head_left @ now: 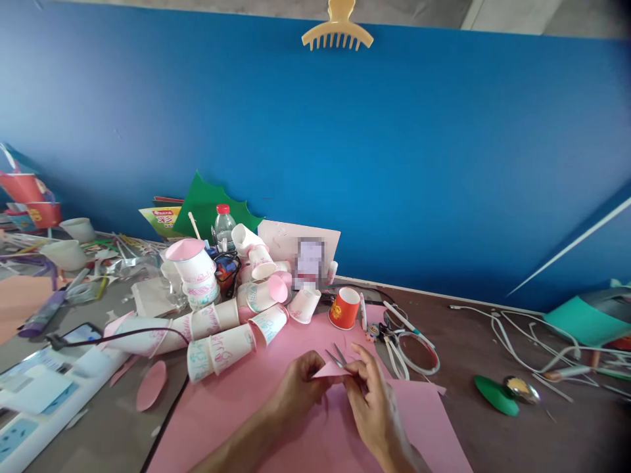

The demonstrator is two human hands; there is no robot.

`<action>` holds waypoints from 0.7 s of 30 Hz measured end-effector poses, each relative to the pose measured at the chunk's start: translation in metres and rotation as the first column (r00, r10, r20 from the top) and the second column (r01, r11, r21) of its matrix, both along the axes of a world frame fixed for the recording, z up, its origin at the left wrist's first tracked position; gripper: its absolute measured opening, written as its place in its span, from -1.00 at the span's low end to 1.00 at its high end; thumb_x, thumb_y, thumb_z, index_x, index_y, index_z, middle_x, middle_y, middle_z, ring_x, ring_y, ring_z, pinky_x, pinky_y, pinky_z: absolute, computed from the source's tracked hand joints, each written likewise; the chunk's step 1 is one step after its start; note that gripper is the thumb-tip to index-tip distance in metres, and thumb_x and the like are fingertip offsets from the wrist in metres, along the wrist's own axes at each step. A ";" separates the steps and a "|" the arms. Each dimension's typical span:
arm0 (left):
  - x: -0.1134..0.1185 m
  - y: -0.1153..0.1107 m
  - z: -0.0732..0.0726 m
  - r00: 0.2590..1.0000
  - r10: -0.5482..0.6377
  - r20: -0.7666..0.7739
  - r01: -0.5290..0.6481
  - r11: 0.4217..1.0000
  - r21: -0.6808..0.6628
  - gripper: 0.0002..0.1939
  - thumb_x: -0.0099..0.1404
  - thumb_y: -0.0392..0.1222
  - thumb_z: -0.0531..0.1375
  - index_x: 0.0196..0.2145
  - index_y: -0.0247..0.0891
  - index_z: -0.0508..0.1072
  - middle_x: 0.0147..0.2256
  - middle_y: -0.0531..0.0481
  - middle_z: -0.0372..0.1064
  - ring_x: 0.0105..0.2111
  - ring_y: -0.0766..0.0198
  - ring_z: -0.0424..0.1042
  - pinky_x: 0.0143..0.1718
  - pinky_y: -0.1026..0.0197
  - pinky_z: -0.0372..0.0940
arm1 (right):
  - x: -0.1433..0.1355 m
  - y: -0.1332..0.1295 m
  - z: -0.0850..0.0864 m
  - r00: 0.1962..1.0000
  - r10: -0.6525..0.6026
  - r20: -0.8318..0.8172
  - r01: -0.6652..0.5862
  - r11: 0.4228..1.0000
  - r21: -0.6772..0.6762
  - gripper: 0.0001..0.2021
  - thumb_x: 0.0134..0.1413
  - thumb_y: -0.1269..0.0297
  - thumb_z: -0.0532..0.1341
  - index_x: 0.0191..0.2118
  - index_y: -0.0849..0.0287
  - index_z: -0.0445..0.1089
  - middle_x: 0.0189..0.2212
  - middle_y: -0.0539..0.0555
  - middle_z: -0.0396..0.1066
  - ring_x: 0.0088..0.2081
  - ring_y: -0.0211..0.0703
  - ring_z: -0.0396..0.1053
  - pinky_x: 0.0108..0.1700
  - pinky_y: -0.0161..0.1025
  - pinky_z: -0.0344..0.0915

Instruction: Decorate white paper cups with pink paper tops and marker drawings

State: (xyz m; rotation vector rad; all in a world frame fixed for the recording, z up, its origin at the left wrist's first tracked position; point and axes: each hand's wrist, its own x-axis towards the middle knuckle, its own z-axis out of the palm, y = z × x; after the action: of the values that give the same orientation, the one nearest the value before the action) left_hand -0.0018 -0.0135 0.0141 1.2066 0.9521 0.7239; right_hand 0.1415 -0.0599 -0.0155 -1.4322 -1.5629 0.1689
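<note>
A small folded-looking triangle of pink paper (pixel 329 370) is pinched at its left edge by my left hand (pixel 306 380), whose fingers are curled closed. My right hand (pixel 367 389) has its thumb and fingertips at the paper's right edge, with the index finger raised a little. Scissors (pixel 337 355) show their open metal blades just behind the paper. Their handles are hidden, so I cannot tell whether they lie on the table or are in my right hand. Under both hands lies a large pink sheet (pixel 290 443).
Several printed paper cups (pixel 227 348) lie and stand to the left. A red cup (pixel 344 308) stands beyond my hands. White cables (pixel 503 332) and a green piece (pixel 495 395) are on the right. A blue partition (pixel 394 164) closes off the back.
</note>
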 end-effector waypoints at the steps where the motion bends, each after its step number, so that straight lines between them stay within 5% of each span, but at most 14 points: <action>1: 0.000 0.000 0.000 1.000 -0.006 -0.005 0.006 1.000 0.005 -0.63 0.01 0.01 0.29 -0.56 -0.21 0.17 -0.70 0.23 0.10 -0.66 0.45 0.05 -0.60 0.33 -0.05 | 0.000 0.000 0.000 1.000 0.001 0.001 -0.001 1.000 0.001 -0.70 0.25 0.34 0.03 0.08 0.19 0.17 -0.45 0.06 0.51 -0.42 -0.16 0.52 -0.35 -0.30 0.45; 14: -0.008 0.009 -0.011 0.997 -0.025 0.069 0.019 0.997 0.080 -0.71 0.10 0.03 0.20 -0.42 -0.25 0.27 -0.63 0.20 0.16 -0.65 0.44 0.11 -0.57 0.32 0.02 | 0.004 0.002 0.003 0.987 0.023 -0.157 -0.046 0.988 -0.146 -0.72 0.22 0.27 0.09 0.03 0.18 0.24 -0.53 -0.03 0.45 -0.50 -0.19 0.44 -0.41 -0.32 0.38; 21: -0.010 0.011 -0.007 0.998 0.026 -0.064 -0.020 0.995 0.098 -0.69 0.13 0.04 0.15 -0.54 -0.21 0.18 -0.68 0.19 0.11 -0.65 0.43 0.05 -0.58 0.30 -0.06 | 0.005 0.003 0.003 0.978 -0.008 -0.211 -0.046 0.967 -0.249 -0.72 0.23 0.10 0.08 -0.18 0.18 0.41 -0.51 0.05 0.47 -0.50 -0.16 0.43 -0.46 -0.32 0.36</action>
State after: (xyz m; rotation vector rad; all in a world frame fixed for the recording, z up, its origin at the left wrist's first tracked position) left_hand -0.0121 -0.0026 0.0071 1.3134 0.9951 0.7609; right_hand 0.1469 -0.0573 -0.0124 -1.5399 -1.4175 0.5311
